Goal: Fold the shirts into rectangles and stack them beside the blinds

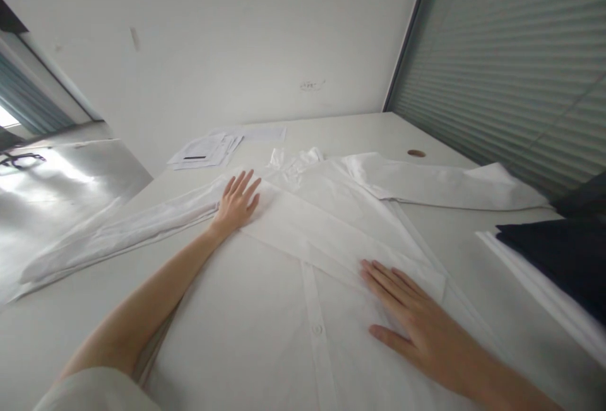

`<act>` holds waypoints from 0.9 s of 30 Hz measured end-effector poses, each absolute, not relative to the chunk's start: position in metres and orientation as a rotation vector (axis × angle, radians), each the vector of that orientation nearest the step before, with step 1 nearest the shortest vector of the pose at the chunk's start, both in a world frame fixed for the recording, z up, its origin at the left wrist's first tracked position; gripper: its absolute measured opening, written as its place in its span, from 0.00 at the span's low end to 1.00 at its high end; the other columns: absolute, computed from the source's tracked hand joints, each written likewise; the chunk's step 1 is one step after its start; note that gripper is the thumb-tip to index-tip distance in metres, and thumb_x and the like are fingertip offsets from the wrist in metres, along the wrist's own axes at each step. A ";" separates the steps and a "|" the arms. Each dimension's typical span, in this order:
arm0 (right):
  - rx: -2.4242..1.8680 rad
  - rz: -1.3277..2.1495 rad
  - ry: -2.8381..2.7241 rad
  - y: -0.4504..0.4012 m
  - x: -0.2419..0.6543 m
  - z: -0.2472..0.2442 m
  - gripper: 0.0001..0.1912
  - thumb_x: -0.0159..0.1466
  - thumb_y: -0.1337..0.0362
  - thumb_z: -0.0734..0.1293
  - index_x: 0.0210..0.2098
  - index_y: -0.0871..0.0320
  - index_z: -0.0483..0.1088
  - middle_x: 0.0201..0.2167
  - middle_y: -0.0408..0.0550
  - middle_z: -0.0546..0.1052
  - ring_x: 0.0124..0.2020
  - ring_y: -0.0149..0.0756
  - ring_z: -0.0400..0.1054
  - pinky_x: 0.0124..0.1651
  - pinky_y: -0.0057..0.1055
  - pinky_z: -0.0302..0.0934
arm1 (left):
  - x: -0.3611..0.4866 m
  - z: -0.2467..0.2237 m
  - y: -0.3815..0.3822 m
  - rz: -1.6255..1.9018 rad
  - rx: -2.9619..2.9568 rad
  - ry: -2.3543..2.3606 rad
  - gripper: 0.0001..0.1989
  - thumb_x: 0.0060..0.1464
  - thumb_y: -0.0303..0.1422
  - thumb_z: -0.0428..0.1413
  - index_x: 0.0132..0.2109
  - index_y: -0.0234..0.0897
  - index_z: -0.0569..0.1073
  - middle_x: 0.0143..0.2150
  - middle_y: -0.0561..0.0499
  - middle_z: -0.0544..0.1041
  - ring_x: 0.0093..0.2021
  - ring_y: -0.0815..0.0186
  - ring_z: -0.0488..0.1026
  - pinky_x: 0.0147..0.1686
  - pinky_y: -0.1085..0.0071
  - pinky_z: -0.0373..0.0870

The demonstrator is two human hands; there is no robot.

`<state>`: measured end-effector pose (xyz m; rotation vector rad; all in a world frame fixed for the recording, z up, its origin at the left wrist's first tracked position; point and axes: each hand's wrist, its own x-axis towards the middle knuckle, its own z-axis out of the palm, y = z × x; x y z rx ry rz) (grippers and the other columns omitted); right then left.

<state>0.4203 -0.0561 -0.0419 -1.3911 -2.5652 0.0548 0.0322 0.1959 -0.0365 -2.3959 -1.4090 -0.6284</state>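
Observation:
A white button-up shirt (265, 310) lies spread on the table, its body toward me. One sleeve (118, 234) stretches out to the left and the other sleeve (435, 187) to the right. A flat white band of cloth (326, 228) runs slantwise across the chest, over the button placket. My left hand (237, 202) rests open with fingers spread on the shirt's left edge, at the band's upper end. Lower down on the right, my right hand (402, 310) lies flat and open, fingertips on the band. The collar area (296, 161) is crumpled at the far end.
Papers (208, 149) lie at the table's back left, against the white wall (237, 38). Dark folded cloth (558, 259) sits on white cloth (534, 278) at the right edge. A round hole (416, 153) pierces the white table (360, 127). Blinds (502, 70) cover the right side.

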 end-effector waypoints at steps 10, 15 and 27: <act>-1.490 0.187 -2.172 -0.014 0.451 -0.005 0.22 0.71 0.54 0.59 0.61 0.53 0.68 0.59 0.52 0.73 0.58 0.45 0.69 0.59 0.44 0.65 | 0.035 -0.051 0.207 -0.314 -2.571 -1.591 0.24 0.67 0.40 0.46 0.65 0.38 0.67 0.68 0.43 0.63 0.69 0.52 0.57 0.67 0.53 0.52; -1.836 -0.057 -1.928 0.075 0.533 0.021 0.20 0.64 0.68 0.61 0.54 0.57 0.73 0.53 0.54 0.76 0.45 0.44 0.75 0.51 0.41 0.68 | 0.034 -0.052 0.207 -0.319 -2.560 -1.577 0.24 0.66 0.40 0.46 0.65 0.37 0.67 0.68 0.42 0.64 0.69 0.51 0.58 0.67 0.53 0.53; -2.566 0.238 -1.758 0.150 0.625 0.014 0.17 0.44 0.83 0.74 0.33 0.62 0.80 0.37 0.58 0.81 0.34 0.40 0.74 0.39 0.31 0.62 | 0.034 -0.055 0.209 -0.371 -2.567 -1.559 0.24 0.67 0.40 0.46 0.64 0.35 0.68 0.67 0.41 0.65 0.68 0.50 0.59 0.66 0.53 0.53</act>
